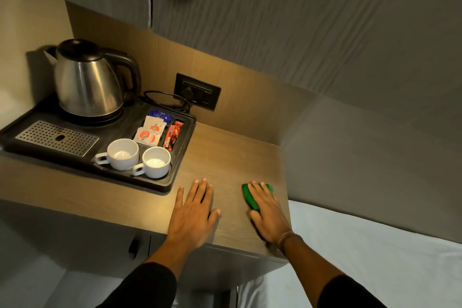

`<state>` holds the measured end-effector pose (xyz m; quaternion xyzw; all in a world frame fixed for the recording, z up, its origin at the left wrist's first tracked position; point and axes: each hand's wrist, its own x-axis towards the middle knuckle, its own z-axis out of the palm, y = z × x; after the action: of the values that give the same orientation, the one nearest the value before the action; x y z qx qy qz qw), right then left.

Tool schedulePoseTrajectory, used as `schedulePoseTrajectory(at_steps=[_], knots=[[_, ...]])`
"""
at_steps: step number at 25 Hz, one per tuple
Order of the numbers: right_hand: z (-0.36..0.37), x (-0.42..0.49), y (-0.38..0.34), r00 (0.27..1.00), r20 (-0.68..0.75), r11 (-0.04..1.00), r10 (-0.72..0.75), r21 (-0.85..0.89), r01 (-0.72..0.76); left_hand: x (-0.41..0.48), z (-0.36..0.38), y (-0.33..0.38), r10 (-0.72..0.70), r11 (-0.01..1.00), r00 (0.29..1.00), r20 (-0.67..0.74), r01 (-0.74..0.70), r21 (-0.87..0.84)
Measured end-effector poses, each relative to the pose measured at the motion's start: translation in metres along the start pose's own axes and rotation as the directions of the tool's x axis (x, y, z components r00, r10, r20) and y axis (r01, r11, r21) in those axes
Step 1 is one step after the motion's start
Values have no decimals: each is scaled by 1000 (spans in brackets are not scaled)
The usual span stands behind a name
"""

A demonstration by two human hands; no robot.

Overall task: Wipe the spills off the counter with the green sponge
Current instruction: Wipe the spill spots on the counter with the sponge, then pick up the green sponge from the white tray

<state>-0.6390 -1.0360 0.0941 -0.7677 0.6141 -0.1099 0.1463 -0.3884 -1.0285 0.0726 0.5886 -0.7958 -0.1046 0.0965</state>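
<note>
The green sponge (250, 198) lies on the wooden counter (225, 157) near its right front corner. My right hand (268, 212) presses flat on top of it, fingers spread over it, so only its left side and far edge show. My left hand (193, 210) rests flat on the bare counter to the left of the sponge, fingers apart, holding nothing. I cannot make out any spill on the wood from here.
A black tray (180, 157) fills the counter's left part, carrying a steel kettle (87, 80), two white cups (122, 154) (155, 162), sachets and a metal drip grid. A wall socket (197, 91) with a cord sits behind. A white bed (375, 245) adjoins on the right.
</note>
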Motion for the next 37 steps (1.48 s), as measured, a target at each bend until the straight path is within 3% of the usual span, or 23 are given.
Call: schedulePoseTrajectory(at_steps=[5,11,17,25,32,37], knots=[[0,0,10,995,-62,992,83,-89,-89,-31,13,-3,-1,1000,1000,20,1,-22],[31,-94,-87,965,-47,929,-257,-288,234,-192,-12,-8,-249,968,965,-83,249,-14],[96,-195,-192,874,53,843,-484,-241,481,-394,-5,-11,-510,859,856,-87,512,-3],[194,-346,-365,580,209,587,-788,-32,809,-673,-11,-29,-866,497,488,-108,865,-73],[276,-494,-520,311,311,353,-898,87,932,-879,2,-49,-978,203,194,-82,971,-125],[324,-596,-617,177,348,243,-920,156,957,-1000,8,-73,-986,91,71,-153,987,-129]])
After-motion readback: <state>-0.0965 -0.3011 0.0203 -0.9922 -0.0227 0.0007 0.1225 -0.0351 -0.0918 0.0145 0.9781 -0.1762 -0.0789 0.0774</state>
